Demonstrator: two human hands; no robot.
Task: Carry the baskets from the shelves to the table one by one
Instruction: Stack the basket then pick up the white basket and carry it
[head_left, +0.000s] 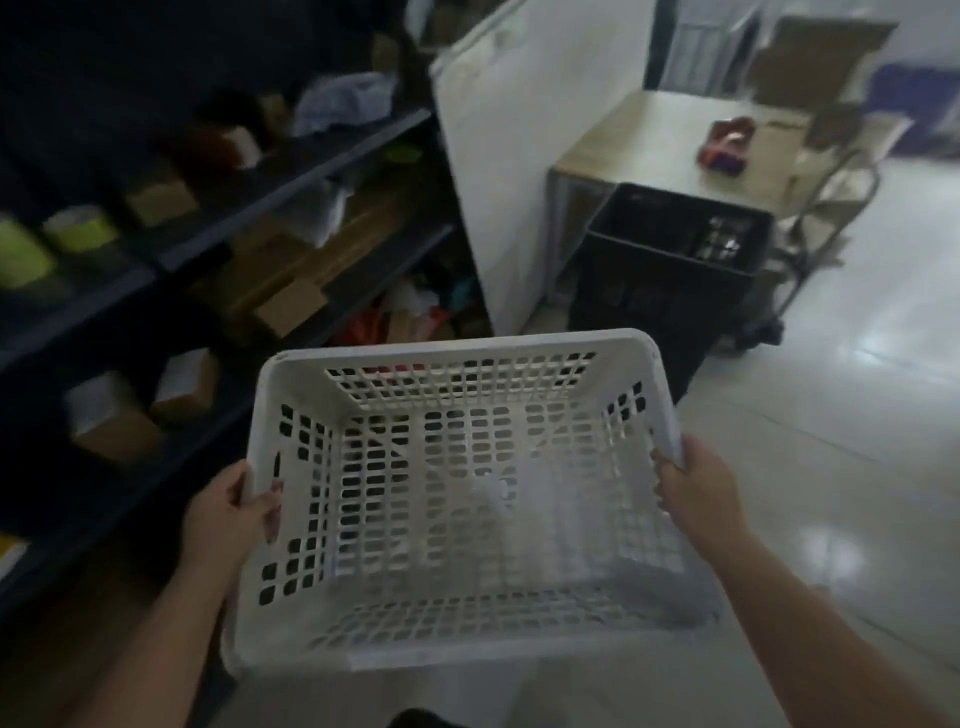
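basket: a white plastic basket (467, 499) with a grid of holes in its walls and floor, held in the air over the floor in the lower middle of the frame; nothing clear inside it
left hand (228, 514): grip closed around the basket's left rim, thumb on top of the edge, fingers (270, 512) curled inside the wall
right hand (698, 493): grip closed on the basket's right rim, fingers hooked over the edge
shelves: dark shelves (291, 171) run along the left side of the frame, holding cardboard boxes (156, 200), bags and yellow-green containers (80, 231), all blurred
bench: a pale bench (649, 140) in the upper right of the frame, well apart from the basket, with a red packet (727, 143) lying on it
black crate: a black crate (670, 244) sits just in front of the bench, between it and the basket
white board: a white board (524, 130) leans between the shelves and the bench
floor: glossy pale floor (831, 441) on the right
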